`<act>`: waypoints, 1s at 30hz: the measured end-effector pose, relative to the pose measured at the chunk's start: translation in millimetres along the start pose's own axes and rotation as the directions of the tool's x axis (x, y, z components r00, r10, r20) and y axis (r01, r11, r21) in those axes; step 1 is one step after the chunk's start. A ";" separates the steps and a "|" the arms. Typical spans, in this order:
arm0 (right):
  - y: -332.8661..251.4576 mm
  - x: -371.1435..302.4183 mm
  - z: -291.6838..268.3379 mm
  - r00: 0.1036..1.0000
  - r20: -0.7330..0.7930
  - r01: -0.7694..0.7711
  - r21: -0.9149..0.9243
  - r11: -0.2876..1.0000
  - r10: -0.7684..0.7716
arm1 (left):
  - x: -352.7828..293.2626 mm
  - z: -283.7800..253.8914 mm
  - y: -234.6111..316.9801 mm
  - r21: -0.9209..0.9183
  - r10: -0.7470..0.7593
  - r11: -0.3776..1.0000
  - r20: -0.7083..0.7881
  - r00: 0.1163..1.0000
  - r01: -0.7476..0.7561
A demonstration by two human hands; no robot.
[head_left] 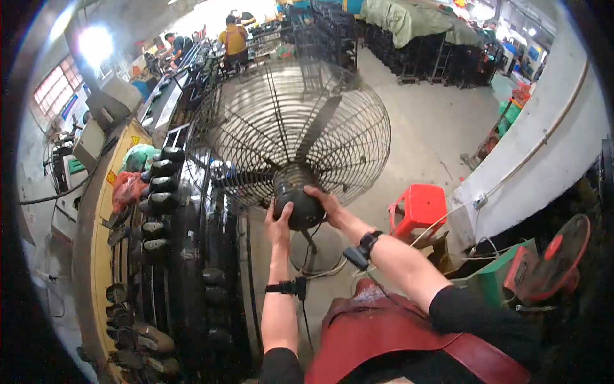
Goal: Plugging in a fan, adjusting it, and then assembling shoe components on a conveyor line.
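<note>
A large black pedestal fan (299, 203) stands before me, its round motor housing turned toward me. My left hand (279, 224) is wrapped against the left side of the housing, thumb on its back. On the other side, my right hand (324, 203) grips the housing with the thumb over the top. Beyond my hands spreads the wide wire cage (358, 137), with a dark blade (317, 131) showing through it. Under the housing, a thin pole (311, 253) runs down to a round base on the floor. Straps with small dark devices sit on both my wrists.
On the left, a line carries shoes (164, 182) beside a yellow-edged machine (102, 256). At right are a red stool (419, 208), a green crate (495, 281) and a red-framed fan (556, 256). Covered racks (416, 29) and people working (233, 41) appear farther back.
</note>
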State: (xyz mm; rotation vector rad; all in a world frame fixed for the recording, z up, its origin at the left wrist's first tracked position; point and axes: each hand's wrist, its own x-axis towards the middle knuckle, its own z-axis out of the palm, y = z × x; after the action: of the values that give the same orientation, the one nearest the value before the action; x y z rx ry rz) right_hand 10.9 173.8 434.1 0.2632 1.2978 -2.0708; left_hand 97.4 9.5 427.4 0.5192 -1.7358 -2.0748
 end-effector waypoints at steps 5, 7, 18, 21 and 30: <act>-14.9 -7.2 -9.5 1.000 0.013 -0.020 0.009 1.000 0.020 | -17.1 25.9 -15.3 -0.127 0.028 0.991 -0.065 0.997 -0.036; -5.3 7.9 -21.4 1.000 0.011 -0.004 0.048 0.999 0.004 | -20.9 28.9 -0.8 -0.091 -0.009 0.996 -0.022 1.000 0.007; -3.6 -4.2 -2.3 0.989 -0.138 -0.077 -0.178 0.981 0.053 | 1.3 -30.1 -2.3 0.078 -0.032 0.996 -0.123 0.992 0.041; -16.8 -22.6 10.9 0.996 -0.094 -0.013 -0.154 0.988 -0.001 | 9.0 -48.0 4.0 0.066 -0.077 0.994 -0.081 0.994 0.083; -14.2 -24.2 31.9 0.995 0.100 -0.004 -0.035 0.999 0.008 | 16.5 -54.0 16.0 0.039 -0.371 0.927 -0.062 0.926 0.374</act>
State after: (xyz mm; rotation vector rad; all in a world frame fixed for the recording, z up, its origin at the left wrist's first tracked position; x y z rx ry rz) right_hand 25.7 161.0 471.7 0.1453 1.2699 -2.0277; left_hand 111.8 -47.1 433.6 0.9796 -1.7706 -2.2431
